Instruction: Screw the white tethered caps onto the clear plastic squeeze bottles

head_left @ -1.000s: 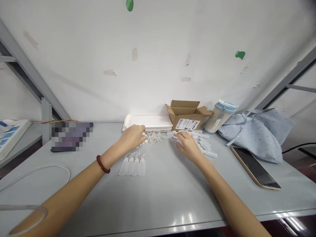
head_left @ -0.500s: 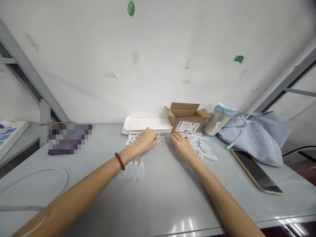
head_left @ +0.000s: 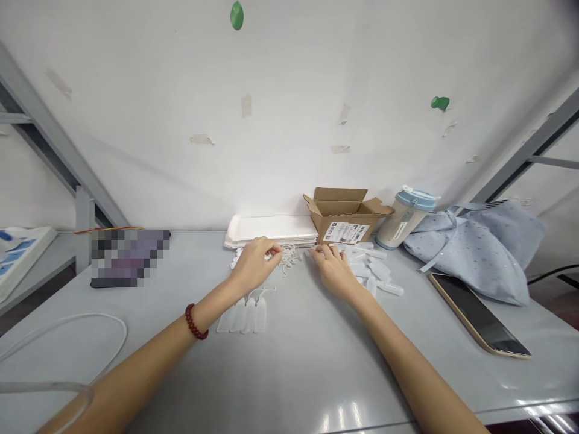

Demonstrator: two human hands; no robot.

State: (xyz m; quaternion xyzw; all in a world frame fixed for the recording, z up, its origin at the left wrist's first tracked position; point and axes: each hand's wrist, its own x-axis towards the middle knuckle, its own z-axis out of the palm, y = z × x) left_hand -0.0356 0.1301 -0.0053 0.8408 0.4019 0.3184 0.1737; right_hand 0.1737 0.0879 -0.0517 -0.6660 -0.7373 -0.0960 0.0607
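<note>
My left hand (head_left: 254,263) is curled with thumb and forefinger brought together, beside a small pile of thin white looped pieces (head_left: 288,255). What it pinches, if anything, is too small to make out. Partly behind that hand lie small white caps (head_left: 234,259). My right hand (head_left: 333,269) is bent palm-down at the left edge of a heap of translucent flat plastic bottles (head_left: 379,269); its fingertips are drawn together and hide what they grip. Below my left wrist, several similar bottles (head_left: 248,316) lie in a row, thin white strands at their tops.
White foam trays (head_left: 275,229) are stacked against the wall, beside an open cardboard box (head_left: 346,229). To the right stand a tumbler (head_left: 402,220), a blue cloth bag (head_left: 474,256) and a phone (head_left: 479,316). A cable (head_left: 108,316) loops at the left.
My left hand has drawn back slightly left from the looped pieces, its thumb and forefinger now showing. My right hand stays nearly in place beside the bottles.
</note>
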